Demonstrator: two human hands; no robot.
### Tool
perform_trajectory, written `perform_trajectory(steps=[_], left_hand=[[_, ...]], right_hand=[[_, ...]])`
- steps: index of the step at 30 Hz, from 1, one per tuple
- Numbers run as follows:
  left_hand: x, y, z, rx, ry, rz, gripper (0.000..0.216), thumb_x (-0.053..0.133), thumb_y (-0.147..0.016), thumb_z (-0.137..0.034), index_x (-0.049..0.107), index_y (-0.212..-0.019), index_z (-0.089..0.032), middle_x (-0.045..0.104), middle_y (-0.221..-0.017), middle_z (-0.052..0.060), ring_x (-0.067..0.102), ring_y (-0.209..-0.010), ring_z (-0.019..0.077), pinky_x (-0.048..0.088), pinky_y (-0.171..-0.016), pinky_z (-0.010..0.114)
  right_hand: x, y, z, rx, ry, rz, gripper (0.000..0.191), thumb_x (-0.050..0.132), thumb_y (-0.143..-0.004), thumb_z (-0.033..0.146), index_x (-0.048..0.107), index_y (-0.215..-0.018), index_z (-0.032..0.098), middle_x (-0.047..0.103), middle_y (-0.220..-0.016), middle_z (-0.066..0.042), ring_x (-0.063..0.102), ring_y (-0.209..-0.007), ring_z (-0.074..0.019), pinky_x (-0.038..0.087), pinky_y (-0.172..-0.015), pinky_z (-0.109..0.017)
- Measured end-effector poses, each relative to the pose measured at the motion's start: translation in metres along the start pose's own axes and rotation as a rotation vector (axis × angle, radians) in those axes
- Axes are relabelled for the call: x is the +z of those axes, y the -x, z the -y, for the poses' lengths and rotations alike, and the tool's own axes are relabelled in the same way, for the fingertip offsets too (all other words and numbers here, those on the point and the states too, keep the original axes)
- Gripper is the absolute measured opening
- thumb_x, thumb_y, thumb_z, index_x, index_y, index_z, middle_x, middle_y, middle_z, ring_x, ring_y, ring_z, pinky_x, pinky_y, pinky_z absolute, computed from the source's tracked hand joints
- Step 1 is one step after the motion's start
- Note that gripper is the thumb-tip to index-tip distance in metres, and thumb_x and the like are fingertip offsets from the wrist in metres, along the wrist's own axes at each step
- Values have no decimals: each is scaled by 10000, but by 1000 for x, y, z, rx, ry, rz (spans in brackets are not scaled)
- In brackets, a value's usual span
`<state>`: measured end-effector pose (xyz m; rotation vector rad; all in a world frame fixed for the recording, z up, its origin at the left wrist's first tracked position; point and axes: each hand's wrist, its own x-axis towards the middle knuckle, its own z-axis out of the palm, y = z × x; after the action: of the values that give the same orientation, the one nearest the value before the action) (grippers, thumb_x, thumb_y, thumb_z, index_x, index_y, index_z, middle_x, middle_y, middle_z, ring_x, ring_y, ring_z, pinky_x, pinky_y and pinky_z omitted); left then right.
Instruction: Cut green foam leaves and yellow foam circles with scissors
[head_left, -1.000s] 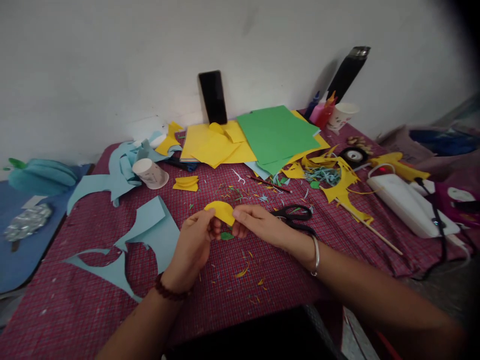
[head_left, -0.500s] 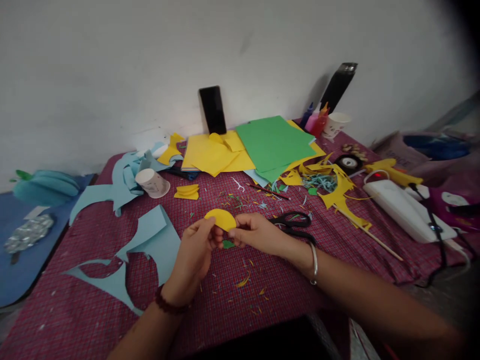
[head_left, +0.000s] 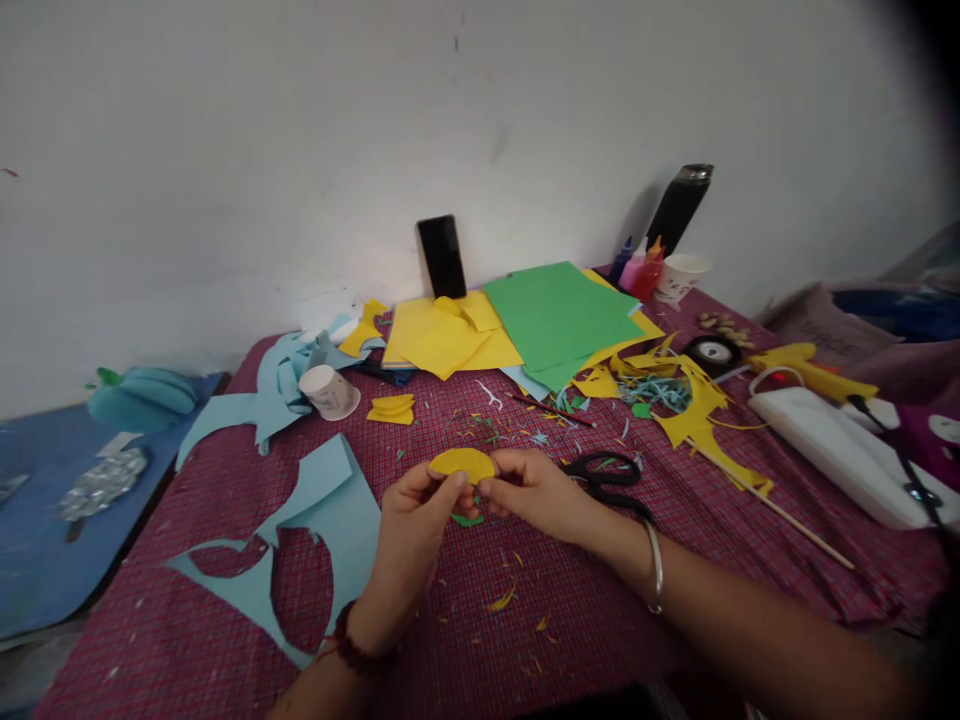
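Between both hands, over the middle of the table, is a small yellow paper piece (head_left: 463, 463) with a rounded upper edge. My left hand (head_left: 424, 515) pinches its left and lower side between thumb and fingers. My right hand (head_left: 529, 490) grips the right end the same way. A green paper scrap (head_left: 469, 518) shows just below the fingers. Black-handled scissors (head_left: 606, 470) lie by my right wrist, their blades hidden behind the hand. Left of my left hand is cut light-blue paper (head_left: 341, 520) with round gaps. Folded yellow paper pieces (head_left: 391, 408) lie beyond.
Green sheets (head_left: 562, 320) and yellow sheets (head_left: 442, 340) lie at the back, before a leaning phone (head_left: 442, 257). A paper cup (head_left: 328, 391) stands left. Right are a wooden stick (head_left: 780, 508), a white power strip (head_left: 840, 455), a yellow glue gun (head_left: 814, 370) and glue bottles (head_left: 637, 268).
The yellow piece has tilted and now looks narrower, with my left thumb in front of its lower edge. The whole view has shifted, so things sit lower and further right.
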<state>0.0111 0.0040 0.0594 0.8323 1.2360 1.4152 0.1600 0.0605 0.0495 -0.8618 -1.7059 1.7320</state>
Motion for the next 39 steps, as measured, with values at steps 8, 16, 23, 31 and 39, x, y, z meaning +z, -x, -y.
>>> perform_trajectory(steps=[8, 16, 23, 31, 39], left_hand=[[-1, 1, -1, 13, -98, -22, 100, 680, -746, -212, 655, -674, -148, 612, -566, -31, 533, -489, 88, 446, -500, 210], [2, 0, -4, -54, -34, -6, 209, 714, -688, -244, 565, -570, -157, 526, -468, -59, 419, -422, 61, 335, -426, 180], [3, -5, -2, -90, 78, 73, 249, 762, -657, -263, 556, -569, -153, 543, -480, -55, 445, -409, 60, 351, -395, 168], [2, -3, 3, -143, 133, 150, 250, 803, -624, -296, 610, -648, -139, 594, -523, -35, 478, -412, 57, 374, -387, 158], [-2, -8, 3, -143, 125, 121, 242, 777, -679, -301, 591, -634, -153, 585, -515, -43, 487, -421, 59, 387, -405, 156]], right_hand=[[2, 2, 4, -114, 26, -27, 112, 572, -801, 264, 554, -750, 166, 537, -697, 13, 482, -638, -121, 373, -579, -251], [3, 0, 0, 44, -279, -65, 157, 679, -709, 292, 587, -700, 165, 569, -651, 22, 500, -594, -105, 392, -568, -241], [5, 3, 3, 192, -564, -57, 183, 747, -651, 265, 609, -692, 151, 593, -637, 28, 523, -536, -75, 401, -535, -222], [3, 5, 7, 264, -622, 20, 153, 737, -648, 226, 636, -722, 139, 627, -629, 10, 552, -518, -78, 410, -518, -215], [7, 5, 7, 146, -469, -61, 115, 672, -681, 236, 629, -727, 140, 619, -693, 6, 539, -591, -87, 415, -559, -226]])
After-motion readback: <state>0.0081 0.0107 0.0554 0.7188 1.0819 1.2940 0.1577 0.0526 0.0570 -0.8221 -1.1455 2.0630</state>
